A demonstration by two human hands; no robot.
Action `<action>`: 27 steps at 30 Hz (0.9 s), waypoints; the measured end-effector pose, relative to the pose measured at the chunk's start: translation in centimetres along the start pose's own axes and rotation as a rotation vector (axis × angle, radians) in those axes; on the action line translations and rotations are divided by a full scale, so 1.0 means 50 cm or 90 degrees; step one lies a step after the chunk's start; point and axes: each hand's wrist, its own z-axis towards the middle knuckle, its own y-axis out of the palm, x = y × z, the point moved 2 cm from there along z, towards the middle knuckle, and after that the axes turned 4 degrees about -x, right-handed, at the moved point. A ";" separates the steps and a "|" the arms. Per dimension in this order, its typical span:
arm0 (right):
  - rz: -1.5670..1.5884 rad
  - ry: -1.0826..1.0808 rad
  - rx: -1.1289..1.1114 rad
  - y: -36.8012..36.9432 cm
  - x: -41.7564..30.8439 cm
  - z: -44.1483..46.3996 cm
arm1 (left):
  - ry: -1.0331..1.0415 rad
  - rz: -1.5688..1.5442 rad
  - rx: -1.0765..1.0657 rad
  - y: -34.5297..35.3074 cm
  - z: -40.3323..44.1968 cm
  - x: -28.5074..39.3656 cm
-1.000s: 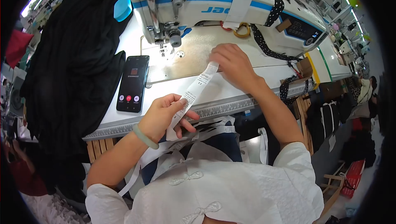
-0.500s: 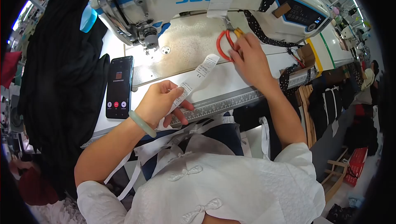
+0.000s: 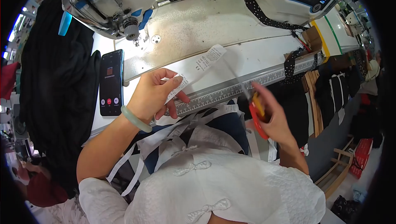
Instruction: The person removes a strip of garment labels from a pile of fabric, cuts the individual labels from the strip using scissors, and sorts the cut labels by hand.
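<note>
A strip of printed white labels (image 3: pixel 205 61) runs up and to the right from my left hand (image 3: pixel 153 91), which pinches it between thumb and fingers above the table's front edge. More of the white label strip (image 3: pixel 159 143) trails over my lap. My right hand (image 3: pixel 275 114) grips scissors (image 3: pixel 256 114) with red and yellow handles, off the table's front edge. Their blades point up and left toward the strip's free end, apart from it. The blades are partly blurred, so how far they are spread is unclear.
A sewing machine (image 3: pixel 123 1) stands at the back. Left of it lie a phone (image 3: pixel 111 83) and a heap of black cloth (image 3: pixel 53 71). A ruler tape (image 3: pixel 231 92) lines the table edge. Polka-dot ribbon (image 3: pixel 264 20) and a small cardboard box (image 3: pixel 312 38) are at the right.
My right hand has lifted the scissors off the machine bed and brought them down toward me, blades now pointing up-left. My left hand still pinches the strip. The camera view has shifted slightly.
</note>
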 end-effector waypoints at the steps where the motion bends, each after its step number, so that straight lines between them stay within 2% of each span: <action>1: 0.012 -0.007 -0.077 0.017 0.008 -0.004 | 0.001 0.008 0.005 0.001 0.000 0.001; 5: 0.125 0.109 -0.329 0.065 0.050 -0.013 | -0.001 0.002 0.010 0.002 -0.002 -0.002; 8: 0.050 0.042 -0.387 0.086 0.032 0.006 | -0.004 -0.023 0.002 0.006 -0.006 -0.007; 11: 0.124 0.095 -0.366 0.104 0.014 0.023 | 0.005 -0.018 -0.009 0.008 -0.011 -0.012; 23: 0.104 0.054 -0.284 0.128 0.010 0.039 | 0.018 -0.023 -0.025 0.005 -0.013 -0.020; 27: 0.107 0.089 -0.282 0.124 0.008 0.038 | 0.014 -0.018 -0.024 0.005 -0.014 -0.019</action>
